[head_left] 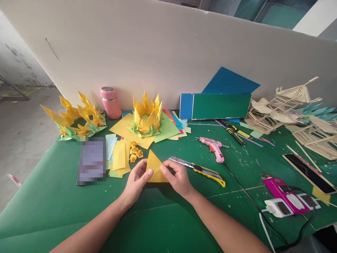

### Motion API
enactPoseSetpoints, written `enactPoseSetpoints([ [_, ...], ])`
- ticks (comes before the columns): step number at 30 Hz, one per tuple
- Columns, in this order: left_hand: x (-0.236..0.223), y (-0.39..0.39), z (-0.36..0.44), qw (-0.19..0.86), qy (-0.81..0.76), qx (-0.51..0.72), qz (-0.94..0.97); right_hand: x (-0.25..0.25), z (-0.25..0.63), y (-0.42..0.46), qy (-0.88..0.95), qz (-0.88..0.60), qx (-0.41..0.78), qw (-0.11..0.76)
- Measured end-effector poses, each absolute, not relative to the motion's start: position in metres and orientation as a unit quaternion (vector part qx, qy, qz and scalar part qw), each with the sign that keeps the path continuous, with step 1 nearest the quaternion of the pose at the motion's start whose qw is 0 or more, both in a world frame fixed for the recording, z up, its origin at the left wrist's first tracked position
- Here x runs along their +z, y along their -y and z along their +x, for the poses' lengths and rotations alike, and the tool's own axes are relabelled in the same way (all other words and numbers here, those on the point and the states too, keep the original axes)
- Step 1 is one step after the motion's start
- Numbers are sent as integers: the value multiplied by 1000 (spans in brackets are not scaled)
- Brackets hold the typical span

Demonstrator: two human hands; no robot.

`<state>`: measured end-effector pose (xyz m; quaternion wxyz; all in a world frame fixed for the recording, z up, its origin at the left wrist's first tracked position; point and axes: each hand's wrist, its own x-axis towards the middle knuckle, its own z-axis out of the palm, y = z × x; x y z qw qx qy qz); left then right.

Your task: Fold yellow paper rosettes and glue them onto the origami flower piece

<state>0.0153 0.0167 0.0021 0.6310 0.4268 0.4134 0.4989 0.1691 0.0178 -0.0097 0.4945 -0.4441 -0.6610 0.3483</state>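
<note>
Both hands held low over the middle of the green table (52, 196), forearms reaching in from the near edge; between them a yellow paper (155, 168), folded to a peak that points up and away. Left hand (137, 181): thumb and fingers pinching the paper's left side; right hand (180, 177): the same on its right side, thumb laid on the near face.

Just left of the paper, a cluster of small orange paper roses (136, 153); next to these, yellow slips (119, 156); farther left a dark flat slab (92, 161), blurred out — kind not readable. Just beside the right hand, a yellow-handled cutter (202, 170), metal end toward the hand; beyond it a pink glue gun (216, 149), its cord trailing toward the near right.

Behind: a yellow paper crown (146, 124) with green leaves at its base, resting on coloured sheets (168, 128); a second crown (76, 121) at far left; a pink flask (112, 105) upright between the two. Right side: stick models (276, 112); nearer, a magenta power strip (285, 196) with plugs in it.
</note>
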Motion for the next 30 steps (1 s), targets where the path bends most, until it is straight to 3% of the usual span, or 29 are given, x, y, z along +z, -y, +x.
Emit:
enactPoseSetpoints([
  [5,2,-17,19,579,-492,506,408,-8,165,-15,750,-402,261,456],
  [11,0,-26,15,556,-498,603,282,-4,167,-13,736,-386,307,464],
  [15,5,-40,5,514,-472,685,208,-7,174,-13,677,-377,348,528],
  [20,6,-41,5,508,-460,700,201,-13,177,-17,572,-430,378,588],
  [30,-1,-29,18,531,-449,680,231,-15,168,-13,594,-337,540,492],
])
